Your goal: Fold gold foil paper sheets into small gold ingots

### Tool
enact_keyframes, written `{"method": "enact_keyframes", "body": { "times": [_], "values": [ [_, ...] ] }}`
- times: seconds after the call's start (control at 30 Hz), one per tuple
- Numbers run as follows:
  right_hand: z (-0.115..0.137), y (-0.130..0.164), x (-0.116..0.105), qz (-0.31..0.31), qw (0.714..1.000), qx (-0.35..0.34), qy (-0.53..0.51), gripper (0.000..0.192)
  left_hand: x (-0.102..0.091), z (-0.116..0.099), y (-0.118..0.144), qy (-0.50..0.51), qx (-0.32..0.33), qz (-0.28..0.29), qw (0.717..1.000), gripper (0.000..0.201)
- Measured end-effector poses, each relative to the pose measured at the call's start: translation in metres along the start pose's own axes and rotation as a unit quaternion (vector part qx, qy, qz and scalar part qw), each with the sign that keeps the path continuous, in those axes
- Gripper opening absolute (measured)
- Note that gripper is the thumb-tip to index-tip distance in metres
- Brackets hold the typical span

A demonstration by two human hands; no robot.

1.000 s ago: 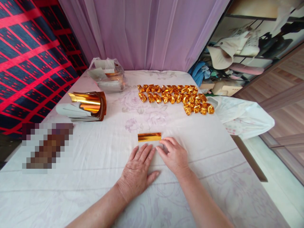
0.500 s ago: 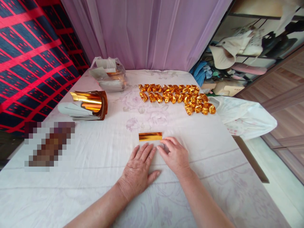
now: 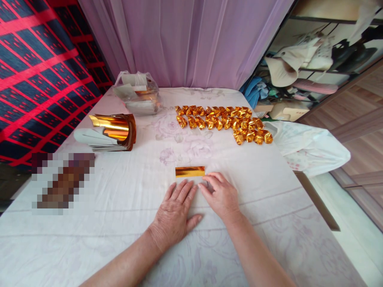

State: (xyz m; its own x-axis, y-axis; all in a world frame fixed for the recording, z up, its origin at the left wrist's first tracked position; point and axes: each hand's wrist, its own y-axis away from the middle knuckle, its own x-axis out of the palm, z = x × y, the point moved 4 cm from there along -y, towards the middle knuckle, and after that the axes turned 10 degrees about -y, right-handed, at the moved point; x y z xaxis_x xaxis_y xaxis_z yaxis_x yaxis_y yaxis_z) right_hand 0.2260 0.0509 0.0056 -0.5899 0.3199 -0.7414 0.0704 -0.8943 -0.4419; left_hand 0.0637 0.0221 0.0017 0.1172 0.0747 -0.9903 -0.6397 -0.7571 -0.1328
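Flattening seems the step: left hand [image 3: 175, 213] palm down, fingers extended, gripping nothing, tips by the paper's near edge; right hand [image 3: 220, 195] half-curled at its right end, can't tell if pinching. Gold foil paper [image 3: 190, 172] lies on the table [image 3: 134, 195], just past the left fingertips. Best press evenly, edges square. Farther: foil stack [image 3: 118, 129] left, folded gold pieces [image 3: 220, 124] in rows.

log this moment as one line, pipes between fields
left hand: palm down, near gold strip | right hand: fingertips at strip's right end | folded gold pieces: rows beyond
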Motion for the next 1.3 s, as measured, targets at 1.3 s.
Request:
{"method": "enact_keyframes", "body": {
  "times": [1.3],
  "values": [
    [0.0016, 0.0045, -0.0032, 0.027, 1.000, -0.006, 0.001, 0.023, 0.0005, 0.0009, 0.0012, -0.002, -0.001, -0.023, 1.000, 0.072]
  ]
}}
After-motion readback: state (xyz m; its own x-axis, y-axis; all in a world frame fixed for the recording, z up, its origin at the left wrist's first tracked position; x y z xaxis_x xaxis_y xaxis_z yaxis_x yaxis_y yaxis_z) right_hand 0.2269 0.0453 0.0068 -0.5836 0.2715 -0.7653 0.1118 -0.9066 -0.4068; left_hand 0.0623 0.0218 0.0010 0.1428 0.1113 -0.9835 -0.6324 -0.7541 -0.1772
